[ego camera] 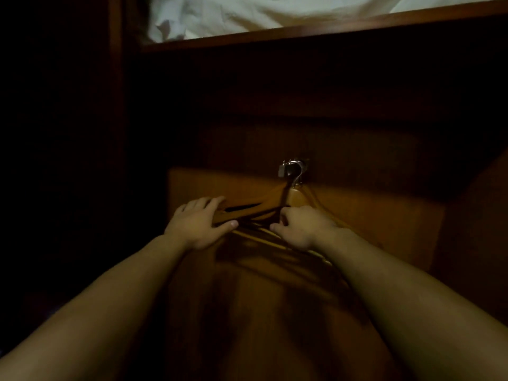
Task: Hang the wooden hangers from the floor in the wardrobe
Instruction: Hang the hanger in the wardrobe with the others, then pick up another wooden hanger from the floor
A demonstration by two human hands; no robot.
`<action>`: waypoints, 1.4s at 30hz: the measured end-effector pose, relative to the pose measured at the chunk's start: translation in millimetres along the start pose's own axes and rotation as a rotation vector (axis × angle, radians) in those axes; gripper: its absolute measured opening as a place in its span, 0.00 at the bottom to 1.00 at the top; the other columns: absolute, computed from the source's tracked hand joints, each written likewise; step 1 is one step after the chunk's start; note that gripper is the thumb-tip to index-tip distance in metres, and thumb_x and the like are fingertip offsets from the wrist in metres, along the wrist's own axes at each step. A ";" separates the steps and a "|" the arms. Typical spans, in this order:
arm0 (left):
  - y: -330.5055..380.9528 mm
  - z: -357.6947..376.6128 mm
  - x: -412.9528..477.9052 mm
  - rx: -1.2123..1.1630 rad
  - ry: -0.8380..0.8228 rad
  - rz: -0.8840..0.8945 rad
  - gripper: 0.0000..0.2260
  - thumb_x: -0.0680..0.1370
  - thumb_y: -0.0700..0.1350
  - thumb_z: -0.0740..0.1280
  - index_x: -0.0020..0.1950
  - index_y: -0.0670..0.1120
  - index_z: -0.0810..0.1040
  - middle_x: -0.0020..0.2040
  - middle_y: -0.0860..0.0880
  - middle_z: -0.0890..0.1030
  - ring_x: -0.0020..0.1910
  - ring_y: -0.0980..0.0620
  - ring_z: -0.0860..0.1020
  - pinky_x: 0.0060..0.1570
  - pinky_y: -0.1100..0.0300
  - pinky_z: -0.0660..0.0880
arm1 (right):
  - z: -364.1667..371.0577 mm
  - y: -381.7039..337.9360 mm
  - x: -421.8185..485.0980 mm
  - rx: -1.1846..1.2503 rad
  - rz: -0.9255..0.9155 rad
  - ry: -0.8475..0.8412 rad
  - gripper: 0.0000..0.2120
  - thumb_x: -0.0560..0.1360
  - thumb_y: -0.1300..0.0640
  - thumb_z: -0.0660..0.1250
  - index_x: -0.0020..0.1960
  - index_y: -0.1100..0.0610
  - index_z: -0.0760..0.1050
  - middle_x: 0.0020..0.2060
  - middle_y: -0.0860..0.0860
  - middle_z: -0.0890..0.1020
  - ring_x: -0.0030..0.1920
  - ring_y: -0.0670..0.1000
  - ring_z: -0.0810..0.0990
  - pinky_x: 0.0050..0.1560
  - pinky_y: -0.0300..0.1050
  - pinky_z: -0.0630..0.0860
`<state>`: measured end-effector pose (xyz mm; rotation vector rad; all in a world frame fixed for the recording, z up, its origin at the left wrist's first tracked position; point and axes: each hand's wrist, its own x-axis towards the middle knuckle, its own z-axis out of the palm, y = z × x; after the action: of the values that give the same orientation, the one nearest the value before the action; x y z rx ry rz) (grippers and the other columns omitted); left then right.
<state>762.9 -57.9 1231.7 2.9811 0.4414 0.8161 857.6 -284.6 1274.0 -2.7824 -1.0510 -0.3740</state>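
Two hands on hangers [275, 213], dim floor | L hand [199, 225] flat, fingers spread; R hand [301, 226] curled round bars | lift by necks, keep hooks [295, 173] aligned.

Rumpled white sheet [275, 12] at top, over dark wooden rail [302, 30]; surroundings too dark to identify.

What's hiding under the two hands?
Wooden hangers in a bundle, silver hooks at the far end. The left hand lies over one side, the right hand grips the middle. The covered parts can't be seen or counted.
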 end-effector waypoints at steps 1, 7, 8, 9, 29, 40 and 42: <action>-0.2 -6.4 -10.9 0.009 -0.002 -0.024 0.39 0.72 0.75 0.48 0.78 0.56 0.52 0.77 0.47 0.62 0.74 0.45 0.60 0.72 0.46 0.58 | 0.9 -7.6 -4.1 0.004 -0.026 -0.010 0.13 0.78 0.39 0.60 0.41 0.46 0.68 0.38 0.46 0.77 0.38 0.47 0.75 0.32 0.44 0.68; -6.2 -45.3 -78.5 0.041 -0.047 -0.152 0.39 0.73 0.74 0.49 0.79 0.58 0.49 0.79 0.47 0.58 0.76 0.44 0.57 0.72 0.45 0.56 | 5.3 -55.4 -35.1 0.047 -0.157 -0.027 0.15 0.77 0.37 0.60 0.52 0.48 0.71 0.45 0.47 0.77 0.45 0.50 0.77 0.47 0.52 0.77; -9.7 -51.9 -88.7 0.046 -0.050 -0.175 0.39 0.73 0.74 0.50 0.79 0.58 0.49 0.79 0.47 0.57 0.76 0.44 0.57 0.71 0.44 0.57 | 5.9 -64.0 -39.6 0.061 -0.180 -0.029 0.18 0.77 0.37 0.60 0.56 0.49 0.71 0.48 0.48 0.77 0.48 0.51 0.77 0.49 0.53 0.77; -13.8 -58.7 -98.6 0.050 -0.047 -0.197 0.39 0.73 0.74 0.50 0.79 0.58 0.49 0.79 0.46 0.57 0.76 0.44 0.57 0.71 0.44 0.57 | 6.3 -72.6 -42.9 0.072 -0.206 -0.032 0.20 0.77 0.37 0.60 0.60 0.50 0.71 0.53 0.49 0.77 0.51 0.52 0.77 0.51 0.53 0.77; -218.3 -175.5 -387.2 0.206 -0.085 -0.658 0.40 0.72 0.75 0.52 0.79 0.58 0.49 0.78 0.47 0.60 0.75 0.44 0.59 0.69 0.45 0.62 | 57.5 -409.8 -122.9 0.323 -0.671 -0.116 0.31 0.75 0.35 0.63 0.72 0.51 0.65 0.67 0.54 0.73 0.62 0.55 0.76 0.52 0.49 0.74; -325.8 -217.7 -541.7 0.242 -0.187 -0.896 0.39 0.73 0.74 0.53 0.79 0.58 0.49 0.79 0.46 0.56 0.76 0.43 0.57 0.70 0.44 0.60 | 107.7 -597.2 -195.0 0.335 -0.863 -0.319 0.38 0.76 0.34 0.62 0.78 0.51 0.56 0.74 0.57 0.66 0.70 0.59 0.71 0.65 0.56 0.72; -339.9 -213.7 -568.9 0.239 -0.226 -0.937 0.39 0.73 0.74 0.52 0.79 0.58 0.48 0.79 0.46 0.56 0.76 0.43 0.57 0.71 0.43 0.59 | 125.3 -623.0 -209.7 0.343 -0.882 -0.358 0.38 0.75 0.34 0.61 0.78 0.50 0.55 0.74 0.56 0.66 0.70 0.60 0.71 0.65 0.56 0.72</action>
<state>97.2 100.1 1102.3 2.4803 1.7936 0.3257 313.7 75.2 1123.8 -1.9819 -2.1543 0.2273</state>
